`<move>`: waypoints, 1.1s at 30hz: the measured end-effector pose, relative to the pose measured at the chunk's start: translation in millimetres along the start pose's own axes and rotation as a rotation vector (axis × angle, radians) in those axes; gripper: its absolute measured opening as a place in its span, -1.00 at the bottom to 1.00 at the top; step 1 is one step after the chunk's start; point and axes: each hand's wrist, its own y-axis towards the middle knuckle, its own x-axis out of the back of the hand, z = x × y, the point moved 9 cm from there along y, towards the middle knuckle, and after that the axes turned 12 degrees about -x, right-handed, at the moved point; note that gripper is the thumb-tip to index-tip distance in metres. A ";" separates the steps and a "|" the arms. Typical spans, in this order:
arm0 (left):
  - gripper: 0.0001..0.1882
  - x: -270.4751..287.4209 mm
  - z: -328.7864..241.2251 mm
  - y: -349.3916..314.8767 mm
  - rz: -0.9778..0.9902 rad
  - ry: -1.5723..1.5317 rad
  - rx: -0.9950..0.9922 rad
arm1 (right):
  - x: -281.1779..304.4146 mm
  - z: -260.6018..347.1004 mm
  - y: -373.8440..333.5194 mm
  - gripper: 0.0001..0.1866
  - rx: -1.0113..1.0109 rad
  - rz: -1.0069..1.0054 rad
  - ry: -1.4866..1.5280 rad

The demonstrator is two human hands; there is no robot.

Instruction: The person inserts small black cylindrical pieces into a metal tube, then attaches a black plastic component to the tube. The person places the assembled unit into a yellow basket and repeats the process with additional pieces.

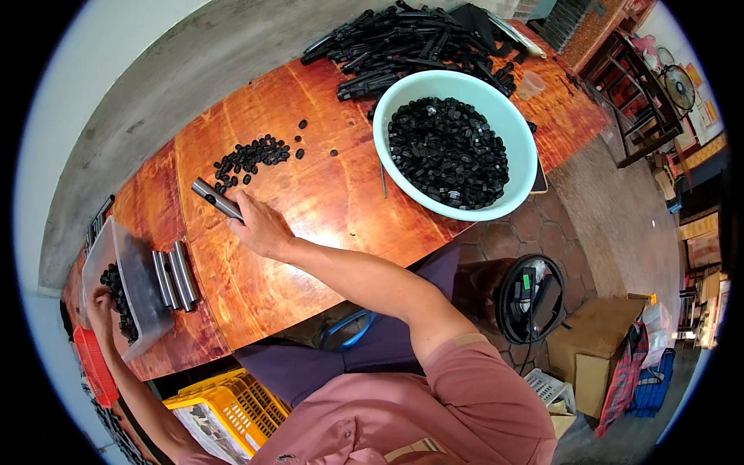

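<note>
In my right hand (262, 225), closed around its near end, is a grey metal tube (219, 199) with a dark round spot on its side. It is held tilted above the wooden table (302, 271), just below a scatter of small black oval pieces (260, 151). My left hand (99, 307) is at the far left, in a clear plastic bin (147, 310), next to more small black parts (118, 298). Its fingers are too small and partly hidden to read. Several similar grey tubes (177, 276) lie side by side right of the bin.
A pale blue basin (387, 167) full of black pieces stands at the table's right. Behind it lies a heap of long black parts (418, 43). A red basket (94, 368) sits by my left forearm, a yellow crate (252, 403) below the table edge, and cardboard boxes (593, 341) at right.
</note>
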 end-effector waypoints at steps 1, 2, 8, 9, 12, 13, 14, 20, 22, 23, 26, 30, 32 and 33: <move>-0.78 14.6 -6.4 3.6 -0.111 -0.045 -0.027 | -2.8 -1.6 1.0 -0.61 0.007 -0.009 -0.008; -0.77 29.6 -14.3 5.2 -0.224 -0.090 -0.051 | -3.5 -0.9 0.7 -0.60 -0.004 0.007 -0.019; -0.71 -57.2 -190.6 9.1 -0.462 -0.778 -0.136 | -2.5 -2.4 -1.5 -0.67 0.031 0.002 -0.002; -0.71 -81.2 -196.5 15.4 -0.456 -0.745 -0.116 | -3.3 -0.2 -2.7 -0.67 0.038 0.003 -0.014; -0.61 -167.6 -178.4 43.3 -0.443 -1.117 -0.030 | -7.6 11.7 -7.1 -0.64 0.061 0.040 -0.022; -0.60 -195.0 -182.2 50.4 -0.426 -1.246 0.040 | -6.4 12.2 -7.7 -0.62 0.064 0.049 -0.026; -0.58 -223.1 -191.8 54.8 -0.403 -1.377 0.108 | -3.9 12.9 -6.9 -0.62 0.097 0.025 -0.033; -0.71 -326.4 -200.9 53.6 -0.264 -1.930 0.223 | -5.0 9.9 -5.0 -0.65 0.152 -0.054 -0.040; -0.73 -333.1 -194.1 56.8 -0.251 -1.958 0.223 | -8.6 5.0 -1.8 -0.63 0.103 -0.035 -0.051; -0.73 -331.5 -200.4 57.4 -0.251 -1.975 0.211 | -8.0 2.3 -2.6 -0.63 0.111 -0.051 -0.056; -0.69 -331.6 -190.3 57.5 -0.227 -1.941 0.163 | -11.1 3.1 -3.9 -0.64 0.068 -0.011 -0.084; -0.64 -332.2 -185.6 55.5 -0.232 -1.891 0.170 | -11.3 3.6 -5.4 -0.66 0.094 -0.034 -0.127; -0.61 -322.5 -190.3 52.4 -0.263 -1.837 0.178 | -13.1 2.9 -4.5 -0.67 0.081 -0.016 -0.143; -0.59 -322.7 -187.7 51.5 -0.277 -1.823 0.170 | -13.0 4.3 -5.5 -0.67 0.113 -0.025 -0.111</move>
